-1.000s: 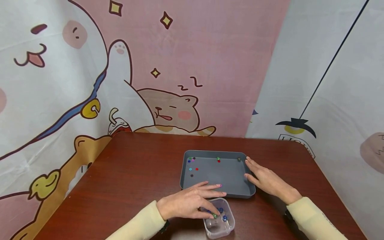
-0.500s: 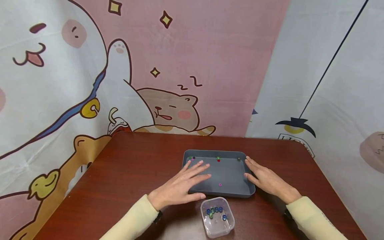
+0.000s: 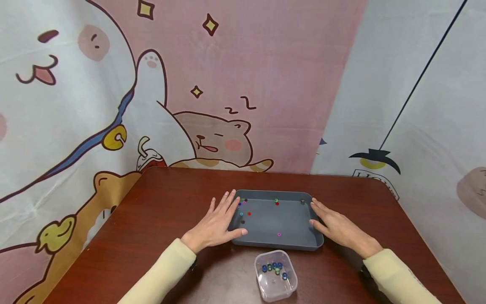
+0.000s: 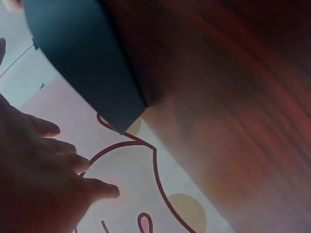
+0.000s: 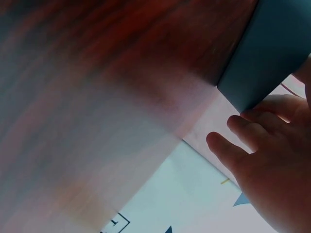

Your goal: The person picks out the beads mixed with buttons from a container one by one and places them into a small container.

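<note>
A shallow grey tray (image 3: 282, 217) lies on the table with small coloured beads scattered in it, among them a red bead (image 3: 249, 213) and a pink ring-shaped bead (image 3: 279, 234). My left hand (image 3: 212, 223) is spread at its left side, fingers straight, thumb over the near left corner. In the left wrist view the left hand (image 4: 43, 170) appears beside the tray's outer wall (image 4: 82, 58); contact is unclear. Along the right rim rests my right hand (image 3: 341, 230), fingers extended, holding nothing. In front stands a clear plastic container (image 3: 271, 289) with several blue and green marbles (image 3: 277, 271).
The brown wooden table (image 3: 171, 202) stretches around the tray on all sides. Behind it hangs a cartoon-printed curtain (image 3: 288, 105). A green marble (image 3: 276, 200) and a dark bead (image 3: 302, 202) sit near the tray's far wall.
My left hand has left the plastic container, passed over the tray and moved to its left side. A green marble in the container has shifted right. My right hand has stayed put.
</note>
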`<action>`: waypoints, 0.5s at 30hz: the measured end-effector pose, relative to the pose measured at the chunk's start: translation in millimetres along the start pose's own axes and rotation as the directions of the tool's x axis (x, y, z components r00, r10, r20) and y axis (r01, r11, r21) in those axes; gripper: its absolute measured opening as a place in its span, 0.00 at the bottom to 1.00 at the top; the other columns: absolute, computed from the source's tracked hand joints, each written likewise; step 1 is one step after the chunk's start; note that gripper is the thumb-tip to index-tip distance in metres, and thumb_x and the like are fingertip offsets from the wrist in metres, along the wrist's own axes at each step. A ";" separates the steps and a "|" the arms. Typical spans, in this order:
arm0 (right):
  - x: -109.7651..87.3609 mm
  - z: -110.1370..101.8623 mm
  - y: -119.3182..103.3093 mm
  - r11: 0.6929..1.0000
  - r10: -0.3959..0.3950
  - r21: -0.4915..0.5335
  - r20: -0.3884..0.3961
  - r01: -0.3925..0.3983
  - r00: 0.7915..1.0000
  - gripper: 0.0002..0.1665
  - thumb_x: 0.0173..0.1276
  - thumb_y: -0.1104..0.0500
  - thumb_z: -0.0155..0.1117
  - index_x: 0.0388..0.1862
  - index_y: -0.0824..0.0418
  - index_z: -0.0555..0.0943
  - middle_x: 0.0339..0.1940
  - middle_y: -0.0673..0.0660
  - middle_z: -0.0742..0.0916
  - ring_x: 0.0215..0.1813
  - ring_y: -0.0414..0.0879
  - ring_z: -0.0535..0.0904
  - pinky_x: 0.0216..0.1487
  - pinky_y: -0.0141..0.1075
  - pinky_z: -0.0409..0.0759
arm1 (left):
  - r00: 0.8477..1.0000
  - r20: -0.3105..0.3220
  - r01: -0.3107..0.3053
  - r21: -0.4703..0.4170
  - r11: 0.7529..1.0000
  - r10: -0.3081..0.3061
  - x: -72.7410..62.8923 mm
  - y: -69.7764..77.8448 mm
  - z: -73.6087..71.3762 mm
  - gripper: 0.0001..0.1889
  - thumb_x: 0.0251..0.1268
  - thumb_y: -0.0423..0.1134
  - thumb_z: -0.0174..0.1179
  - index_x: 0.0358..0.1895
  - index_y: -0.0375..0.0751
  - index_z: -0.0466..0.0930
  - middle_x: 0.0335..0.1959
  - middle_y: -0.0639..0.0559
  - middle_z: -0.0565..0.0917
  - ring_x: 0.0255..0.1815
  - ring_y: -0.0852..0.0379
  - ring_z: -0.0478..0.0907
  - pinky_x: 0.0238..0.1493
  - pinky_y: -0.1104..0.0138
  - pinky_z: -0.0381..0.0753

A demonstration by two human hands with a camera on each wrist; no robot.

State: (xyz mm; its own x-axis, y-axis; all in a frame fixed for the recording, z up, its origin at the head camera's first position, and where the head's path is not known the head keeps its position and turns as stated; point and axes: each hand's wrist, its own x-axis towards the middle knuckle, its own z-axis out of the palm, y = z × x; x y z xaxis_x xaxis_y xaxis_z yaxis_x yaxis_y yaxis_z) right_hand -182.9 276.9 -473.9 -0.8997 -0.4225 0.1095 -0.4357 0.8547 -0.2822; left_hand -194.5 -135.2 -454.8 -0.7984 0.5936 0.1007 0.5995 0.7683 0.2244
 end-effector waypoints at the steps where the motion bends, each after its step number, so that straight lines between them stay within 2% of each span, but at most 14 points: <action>1: 0.1 -0.4 0.0 1.000 -0.001 -0.001 0.001 0.001 1.000 0.42 0.77 0.49 0.65 0.78 0.73 0.65 0.81 0.70 0.65 0.76 0.66 0.67 0.69 0.61 0.70 | 1.000 0.008 0.008 0.008 1.000 -0.008 0.6 -1.0 1.7 0.55 0.69 0.77 0.45 0.84 0.38 0.47 0.86 0.45 0.38 0.86 0.42 0.39 0.78 0.35 0.42; 8: 0.5 -2.3 -1.0 1.000 -0.011 -0.003 0.006 0.011 1.000 0.41 0.77 0.49 0.65 0.77 0.73 0.66 0.80 0.70 0.66 0.77 0.66 0.66 0.70 0.61 0.69 | 0.996 0.072 0.054 0.026 0.998 -0.056 3.5 -5.3 11.1 0.56 0.69 0.78 0.42 0.84 0.37 0.47 0.86 0.41 0.41 0.86 0.44 0.40 0.77 0.35 0.44; 15: 5.9 -8.1 -1.2 0.999 -0.004 -0.042 -0.022 0.003 1.000 0.41 0.76 0.45 0.65 0.75 0.72 0.69 0.78 0.70 0.70 0.77 0.69 0.64 0.71 0.64 0.66 | 0.992 0.105 0.062 0.023 0.998 -0.064 3.6 -6.2 14.1 0.54 0.71 0.77 0.42 0.83 0.34 0.50 0.86 0.40 0.43 0.85 0.43 0.44 0.77 0.34 0.45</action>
State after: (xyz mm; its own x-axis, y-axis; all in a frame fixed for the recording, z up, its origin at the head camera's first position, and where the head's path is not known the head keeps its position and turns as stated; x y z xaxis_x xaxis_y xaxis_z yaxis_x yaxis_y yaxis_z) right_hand -187.9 275.8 -465.1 -0.8984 -0.4189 0.1317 -0.4390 0.8655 -0.2412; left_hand -200.3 -134.5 -469.5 -0.8249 0.5650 -0.0163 0.5499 0.8090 0.2077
